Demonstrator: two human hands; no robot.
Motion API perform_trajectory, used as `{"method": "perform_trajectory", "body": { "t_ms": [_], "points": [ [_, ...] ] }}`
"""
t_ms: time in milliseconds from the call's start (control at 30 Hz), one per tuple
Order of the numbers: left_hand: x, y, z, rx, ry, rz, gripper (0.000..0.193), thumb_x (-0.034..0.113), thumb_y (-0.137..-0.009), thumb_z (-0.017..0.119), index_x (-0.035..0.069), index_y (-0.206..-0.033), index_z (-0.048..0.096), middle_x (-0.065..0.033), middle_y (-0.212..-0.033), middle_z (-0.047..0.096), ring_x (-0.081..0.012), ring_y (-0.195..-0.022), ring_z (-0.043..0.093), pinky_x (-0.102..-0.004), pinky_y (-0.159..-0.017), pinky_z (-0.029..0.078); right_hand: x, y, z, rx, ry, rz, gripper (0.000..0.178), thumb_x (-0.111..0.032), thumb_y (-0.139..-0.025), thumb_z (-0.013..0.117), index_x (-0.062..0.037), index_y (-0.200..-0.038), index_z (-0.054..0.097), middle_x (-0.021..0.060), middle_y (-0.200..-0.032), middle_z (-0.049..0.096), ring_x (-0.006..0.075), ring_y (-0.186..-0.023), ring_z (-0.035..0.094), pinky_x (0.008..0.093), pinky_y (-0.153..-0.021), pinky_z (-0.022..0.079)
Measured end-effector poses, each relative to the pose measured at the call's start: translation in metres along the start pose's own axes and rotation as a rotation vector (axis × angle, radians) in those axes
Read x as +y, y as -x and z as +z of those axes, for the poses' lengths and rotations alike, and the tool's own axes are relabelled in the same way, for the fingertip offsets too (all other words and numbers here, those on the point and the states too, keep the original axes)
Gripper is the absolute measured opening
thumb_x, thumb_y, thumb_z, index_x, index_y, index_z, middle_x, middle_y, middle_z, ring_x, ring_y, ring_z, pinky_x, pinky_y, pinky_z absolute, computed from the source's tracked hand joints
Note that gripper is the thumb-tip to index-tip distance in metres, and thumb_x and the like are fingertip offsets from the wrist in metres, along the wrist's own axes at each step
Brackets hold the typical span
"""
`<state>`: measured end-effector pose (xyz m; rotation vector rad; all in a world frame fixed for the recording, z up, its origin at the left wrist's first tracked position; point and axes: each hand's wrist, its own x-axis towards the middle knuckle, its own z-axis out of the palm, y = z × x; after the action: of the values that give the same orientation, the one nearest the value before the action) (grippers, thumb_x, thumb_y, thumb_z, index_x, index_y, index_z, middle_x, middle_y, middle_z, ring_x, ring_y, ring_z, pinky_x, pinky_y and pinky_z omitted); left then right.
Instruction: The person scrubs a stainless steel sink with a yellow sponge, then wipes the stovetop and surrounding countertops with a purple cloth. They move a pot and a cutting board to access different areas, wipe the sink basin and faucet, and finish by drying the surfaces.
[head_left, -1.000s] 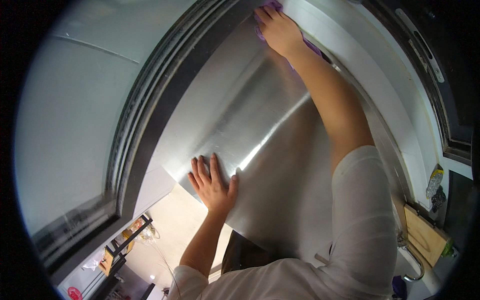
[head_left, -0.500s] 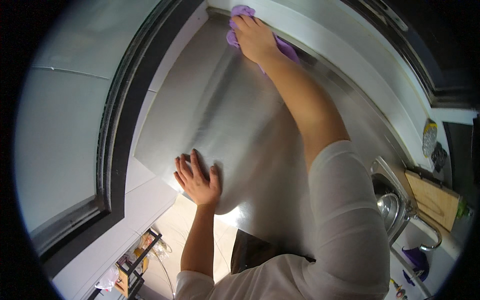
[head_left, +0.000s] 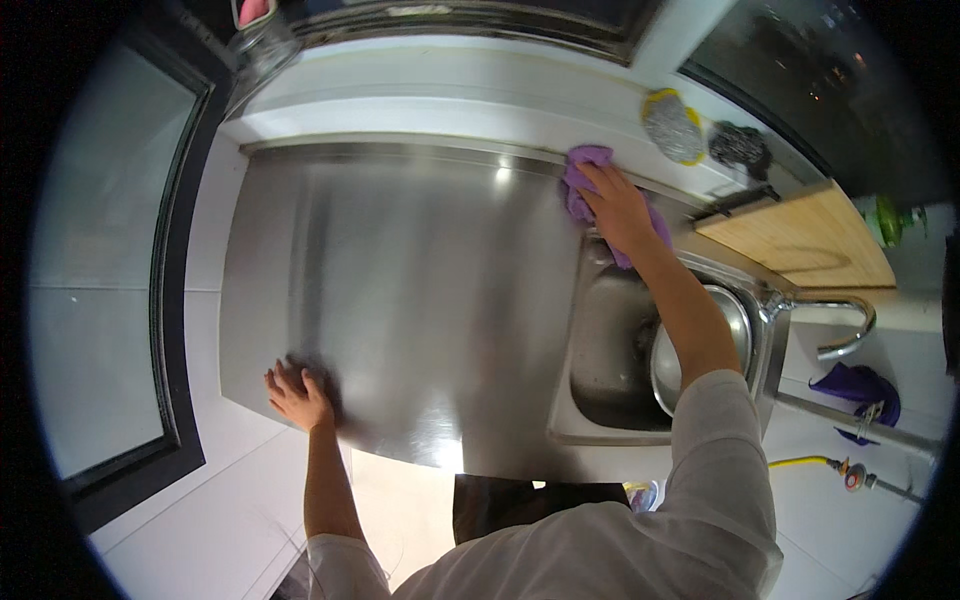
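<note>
A purple cloth (head_left: 580, 205) lies bunched at the back edge of the stainless steel counter (head_left: 420, 270), just behind the sink's far left corner. My right hand (head_left: 615, 208) presses on it from above, fingers bent over the fabric, and hides part of it. My left hand (head_left: 302, 400) rests flat near the counter's front left edge, fingers spread, holding nothing. The sink (head_left: 600, 375) is to the right, beneath my right forearm. A round metal bowl (head_left: 738, 315) sits in it, partly covered by that arm.
Behind the sink leans a wooden cutting board (head_left: 810, 240). A curved faucet (head_left: 862, 315) is at the right. On the white sill rest a yellow-edged scrubber (head_left: 672, 126) and a dark scouring pad (head_left: 740, 148). A glass jar (head_left: 262, 50) stands at the back left corner.
My right hand has slid the cloth along the back edge from the far left corner to behind the sink. The view has turned right. My left hand still lies on the counter near its front edge.
</note>
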<state>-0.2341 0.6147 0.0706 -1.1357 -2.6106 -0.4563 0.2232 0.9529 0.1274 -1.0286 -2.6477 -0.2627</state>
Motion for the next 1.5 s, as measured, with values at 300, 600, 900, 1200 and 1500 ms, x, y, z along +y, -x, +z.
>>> {"method": "perform_trajectory", "body": {
  "t_ms": [300, 600, 900, 1200, 1500],
  "points": [
    [0.027, 0.032, 0.000, 0.090, 0.167, 0.068, 0.049, 0.025, -0.076, 0.057, 0.011, -0.123, 0.047, -0.0171, -0.128, 0.040, -0.0366, -0.117, 0.037, -0.0461, -0.096, 0.029, 0.048, 0.110, -0.011, 0.071, 0.053, 0.458, 0.022, -0.013, -0.081, 0.050, -0.0010, -0.096, 0.061, 0.0130, -0.128, 0.041, 0.0318, -0.115, 0.041, 0.0396, -0.096, 0.037],
    [0.172, 0.081, -0.013, -0.155, 0.232, 0.062, 0.053, 0.027, -0.076, 0.058, 0.013, -0.125, 0.042, -0.0174, -0.132, 0.034, -0.0335, -0.128, 0.023, -0.0516, -0.102, 0.018, 0.032, 0.107, -0.062, -0.140, -0.115, 0.658, 0.034, -0.011, -0.070, 0.056, -0.0035, -0.103, 0.058, 0.0181, -0.125, 0.044, 0.0379, -0.106, 0.049, 0.0409, -0.091, 0.041],
    [0.198, 0.082, -0.036, -0.308, 0.140, 0.228, 0.052, 0.028, -0.080, 0.047, 0.005, -0.126, 0.040, -0.0194, -0.134, 0.032, -0.0324, -0.130, 0.021, -0.0501, -0.106, 0.012, -0.047, -0.041, -0.111, 0.293, -0.365, 0.146, 0.048, -0.005, -0.065, 0.060, -0.0047, -0.113, 0.054, 0.0138, -0.128, 0.043, 0.0312, -0.115, 0.043, 0.0369, -0.096, 0.037],
    [0.205, 0.072, -0.037, -0.408, 0.146, 0.258, 0.058, 0.033, -0.079, 0.050, 0.008, -0.129, 0.036, -0.0245, -0.131, 0.030, -0.0382, -0.130, 0.017, -0.0530, -0.105, 0.011, -0.093, -0.241, 0.007, 0.092, -0.104, -0.028, 0.052, -0.029, -0.077, 0.052, -0.0040, -0.123, 0.046, 0.0149, -0.131, 0.040, 0.0292, -0.123, 0.035, 0.0396, -0.104, 0.025],
    [0.202, 0.069, -0.025, -0.419, 0.202, 0.255, 0.056, 0.035, -0.078, 0.048, 0.009, -0.127, 0.041, -0.0275, -0.131, 0.030, -0.0438, -0.128, 0.018, -0.0576, -0.103, 0.014, -0.195, -0.382, 0.029, 0.046, -0.326, -0.006, 0.053, -0.038, -0.075, 0.051, -0.0048, -0.117, 0.052, 0.0143, -0.129, 0.042, 0.0283, -0.119, 0.039, 0.0373, -0.102, 0.027]
  ]
}}
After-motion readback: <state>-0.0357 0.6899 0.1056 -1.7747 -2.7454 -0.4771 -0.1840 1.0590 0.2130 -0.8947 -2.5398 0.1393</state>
